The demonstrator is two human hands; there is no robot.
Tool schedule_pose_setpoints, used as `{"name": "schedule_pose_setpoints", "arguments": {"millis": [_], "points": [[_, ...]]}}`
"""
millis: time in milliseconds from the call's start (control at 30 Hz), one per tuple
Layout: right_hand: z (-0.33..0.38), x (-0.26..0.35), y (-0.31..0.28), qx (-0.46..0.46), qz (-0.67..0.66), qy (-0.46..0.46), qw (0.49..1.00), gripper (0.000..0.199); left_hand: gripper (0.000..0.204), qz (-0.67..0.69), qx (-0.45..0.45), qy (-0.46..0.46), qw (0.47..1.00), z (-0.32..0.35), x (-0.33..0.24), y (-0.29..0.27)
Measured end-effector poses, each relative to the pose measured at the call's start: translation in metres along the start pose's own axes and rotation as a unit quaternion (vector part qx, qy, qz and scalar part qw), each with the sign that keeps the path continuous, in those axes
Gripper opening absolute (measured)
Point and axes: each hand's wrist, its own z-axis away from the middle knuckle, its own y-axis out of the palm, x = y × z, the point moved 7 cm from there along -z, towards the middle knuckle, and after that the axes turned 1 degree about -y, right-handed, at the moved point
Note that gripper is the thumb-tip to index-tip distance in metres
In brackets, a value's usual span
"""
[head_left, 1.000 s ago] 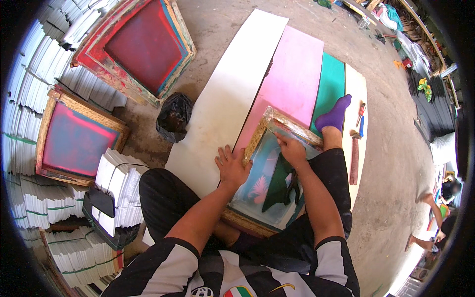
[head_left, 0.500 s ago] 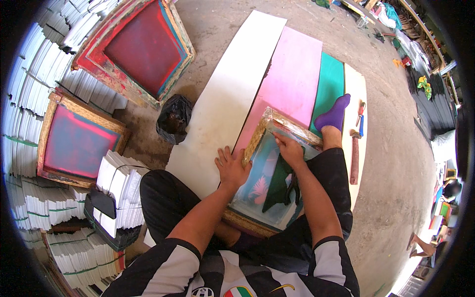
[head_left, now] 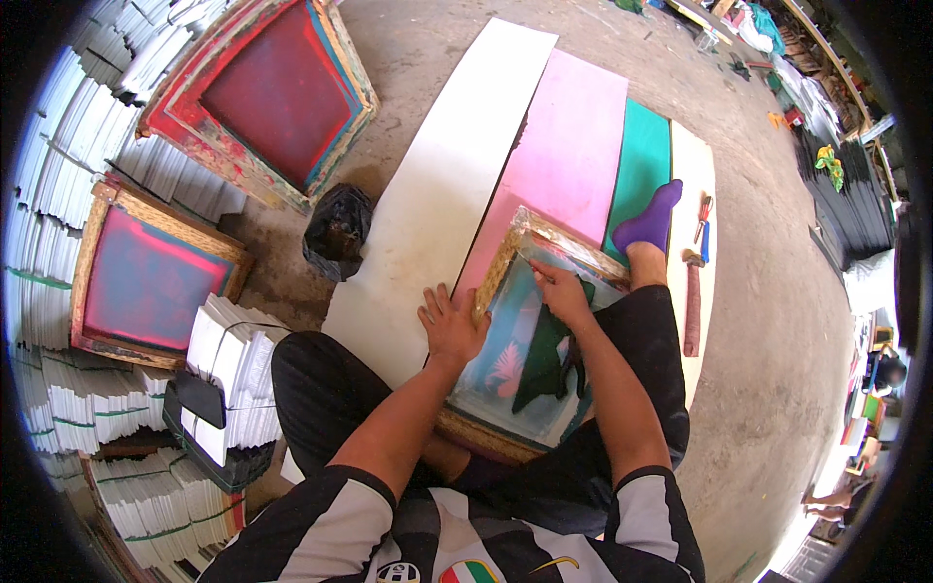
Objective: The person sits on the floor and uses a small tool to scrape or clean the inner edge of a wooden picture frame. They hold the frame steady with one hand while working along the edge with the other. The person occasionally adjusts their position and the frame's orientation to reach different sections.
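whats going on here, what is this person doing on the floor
A person sits on the floor with a wooden-framed printing screen lying across a pink sheet. The left hand presses flat on the frame's left edge, while the right hand rests inside on the mesh near its far end. Two more red-stained screens lean against stacks of white paper on the person's left.
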Motion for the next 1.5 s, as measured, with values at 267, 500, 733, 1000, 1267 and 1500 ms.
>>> {"name": "schedule_pose_setpoints", "arguments": {"millis": [267, 500, 733, 1000, 1267, 1500], "points": [[0.031, 0.043, 0.006, -0.007, 0.134, 0.011, 0.991, 0.038, 0.065, 0.003, -0.014, 0.004, 1.0, 0.0, 0.0, -0.005], [0.038, 0.067, -0.001, -0.021, 0.177, 0.024, 0.984, 0.036, 0.065, 0.013, -0.018, 0.003, 1.0, 0.001, 0.001, -0.004], [0.036, 0.069, 0.004, 0.005, 0.199, 0.024, 0.98, 0.039, 0.065, 0.007, -0.04, 0.014, 0.999, 0.001, 0.002, -0.001], [0.037, 0.083, 0.003, 0.016, 0.255, 0.026, 0.966, 0.04, 0.066, 0.002, -0.017, 0.009, 1.0, 0.0, 0.002, 0.002], [0.034, 0.103, 0.016, 0.057, 0.358, 0.049, 0.931, 0.044, 0.067, 0.029, -0.02, 0.009, 0.999, 0.001, 0.004, 0.002], [0.032, 0.086, 0.01, 0.019, 0.282, -0.014, 0.959, 0.04, 0.067, 0.035, -0.034, 0.018, 0.999, 0.001, 0.005, 0.001]]}}
